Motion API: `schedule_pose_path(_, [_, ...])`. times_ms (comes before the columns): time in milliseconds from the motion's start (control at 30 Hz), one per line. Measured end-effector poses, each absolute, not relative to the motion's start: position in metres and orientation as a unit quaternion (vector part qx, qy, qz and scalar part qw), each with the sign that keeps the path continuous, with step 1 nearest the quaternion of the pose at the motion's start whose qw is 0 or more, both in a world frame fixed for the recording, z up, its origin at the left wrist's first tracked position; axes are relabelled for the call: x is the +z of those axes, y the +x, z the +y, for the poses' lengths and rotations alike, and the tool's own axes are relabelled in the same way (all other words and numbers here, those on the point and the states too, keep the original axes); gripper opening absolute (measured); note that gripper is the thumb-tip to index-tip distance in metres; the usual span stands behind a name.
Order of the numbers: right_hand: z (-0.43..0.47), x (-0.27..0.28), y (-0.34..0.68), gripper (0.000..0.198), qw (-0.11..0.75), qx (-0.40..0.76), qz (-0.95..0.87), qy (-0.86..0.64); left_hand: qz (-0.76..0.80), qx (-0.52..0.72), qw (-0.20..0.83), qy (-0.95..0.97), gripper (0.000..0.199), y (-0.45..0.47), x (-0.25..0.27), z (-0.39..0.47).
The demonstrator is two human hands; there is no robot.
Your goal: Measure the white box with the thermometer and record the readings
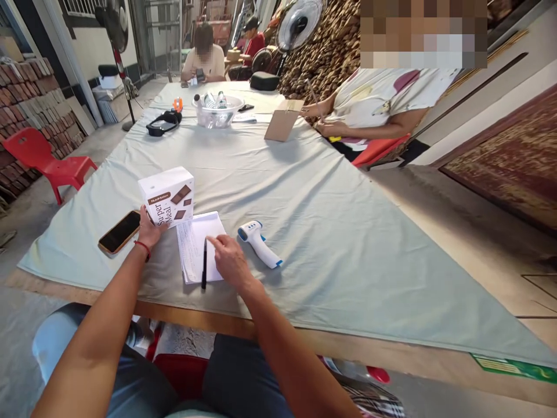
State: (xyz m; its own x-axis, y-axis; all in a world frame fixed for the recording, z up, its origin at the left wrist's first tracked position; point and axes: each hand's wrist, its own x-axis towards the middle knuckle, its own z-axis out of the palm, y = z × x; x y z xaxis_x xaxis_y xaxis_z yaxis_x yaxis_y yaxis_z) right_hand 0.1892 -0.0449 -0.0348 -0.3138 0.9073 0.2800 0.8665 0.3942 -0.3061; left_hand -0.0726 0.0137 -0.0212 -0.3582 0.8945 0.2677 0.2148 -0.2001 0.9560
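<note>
My left hand (151, 229), with a red cord at the wrist, grips the lower left edge of a white box (167, 197) printed with brown bars and "Super Meal". The box stands upright at the top edge of a notepad (198, 232), which bears handwriting on its left side. Over the pad's right side is my right hand (228, 255), index finger stretched toward the top end of a black pen (204, 267). The pen lies along the paper. A white and blue infrared thermometer (260, 244) rests right of that hand. Left of the box lies a phone (120, 232).
On the cloth-covered table (348, 249), farther back, are headphones (164, 123), a clear basin (217, 113) with bottles and an orange tape roll (177, 104). A person (378, 110) at the right holds a clipboard (282, 122). A red chair (52, 159) stands left.
</note>
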Motion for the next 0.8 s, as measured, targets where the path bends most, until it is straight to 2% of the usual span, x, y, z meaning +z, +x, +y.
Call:
schedule_pose_path(67, [-0.038, -0.025, 0.203, 0.048, 0.206, 0.032, -0.749, -0.629, 0.559, 0.596, 0.318, 0.481, 0.078, -0.072, -0.015, 0.018])
schedule_pose_path(167, [-0.026, -0.014, 0.225, 0.055, 0.146, 0.044, -0.654, -0.741, 0.564, 0.621, 0.289, 0.462, 0.075, -0.068, -0.016, 0.010])
schedule_pose_path(267, [-0.017, -0.011, 0.238, 0.055, 0.099, 0.091, -0.610, -0.781, 0.556, 0.632, 0.296, 0.451, 0.067, -0.060, -0.021, -0.006])
schedule_pose_path(433, [-0.016, -0.014, 0.244, 0.048, 0.108, 0.145, -0.575, -0.798, 0.548, 0.595, 0.314, 0.497, 0.068, -0.050, -0.019, -0.023])
schedule_pose_path(533, [-0.020, -0.012, 0.239, 0.038, 0.213, 0.218, -0.603, -0.738, 0.553, 0.594, 0.303, 0.500, 0.070, -0.048, -0.014, -0.023])
schedule_pose_path(667, [-0.028, -0.003, 0.210, 0.037, 0.471, 0.400, -0.576, -0.535, 0.553, 0.596, 0.293, 0.503, 0.071, -0.048, -0.012, -0.022])
schedule_pose_path(733, [-0.031, 0.005, 0.190, 0.039, 0.509, 0.526, -0.529, -0.429, 0.551, 0.594, 0.294, 0.506, 0.071, -0.048, -0.013, -0.021])
schedule_pose_path(800, [-0.031, 0.014, 0.172, 0.041, 0.520, 0.597, -0.489, -0.365, 0.550, 0.592, 0.298, 0.508, 0.070, -0.049, -0.013, -0.022])
